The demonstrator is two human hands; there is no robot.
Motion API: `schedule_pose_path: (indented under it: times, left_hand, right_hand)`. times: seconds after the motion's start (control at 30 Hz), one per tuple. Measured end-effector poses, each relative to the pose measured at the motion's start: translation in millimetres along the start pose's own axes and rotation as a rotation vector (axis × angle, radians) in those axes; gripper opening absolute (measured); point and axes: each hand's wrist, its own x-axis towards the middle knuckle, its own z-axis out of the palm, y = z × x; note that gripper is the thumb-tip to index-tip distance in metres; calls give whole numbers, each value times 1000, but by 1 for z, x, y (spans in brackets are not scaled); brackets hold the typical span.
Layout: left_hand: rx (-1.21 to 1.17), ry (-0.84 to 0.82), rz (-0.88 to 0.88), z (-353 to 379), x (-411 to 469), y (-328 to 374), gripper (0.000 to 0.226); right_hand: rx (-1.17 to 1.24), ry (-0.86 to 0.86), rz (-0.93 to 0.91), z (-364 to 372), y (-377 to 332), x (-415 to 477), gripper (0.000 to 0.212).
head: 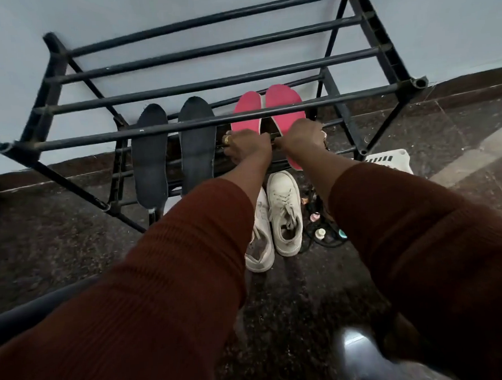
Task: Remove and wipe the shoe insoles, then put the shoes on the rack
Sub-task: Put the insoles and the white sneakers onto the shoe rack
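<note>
A black metal shoe rack [164, 130] stands against the wall. On its lower tier lie two dark insoles [149, 155] [197, 146] at the left and two pink insoles [246, 110] [285, 105] at the right. Both my arms reach under the top tier's front bar. My left hand [247, 147], with a ring on it, curls its fingers on the heel end of the left pink insole. My right hand [302, 136] grips the right pink insole, whose heel shows below the wrist. A pair of white sneakers [285, 214] [260, 248] stands on the floor below my hands, toes toward the rack.
The floor is dark speckled stone. A white slotted basket [389, 159] sits by the rack's right leg. Small bottles and a black cable [320, 232] lie right of the sneakers. A dark curved edge [30, 309] shows at the lower left.
</note>
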Motion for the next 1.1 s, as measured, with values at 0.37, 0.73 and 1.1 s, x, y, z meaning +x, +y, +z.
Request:
schedule_pose_path:
  times: [0.37,0.73,1.1]
  left_hand:
    - [26,-104,5,4,3,-7,67]
    - [-29,18,242,-37,-61,-98,40]
    - [270,22,61,-32,-118,-265,31]
  right_hand:
    - [-55,-39,25,8,-2,-2,68]
    - [-95,22,-145,33,40,-106,36]
    - [-181,-277,-261,131,65,-220,31]
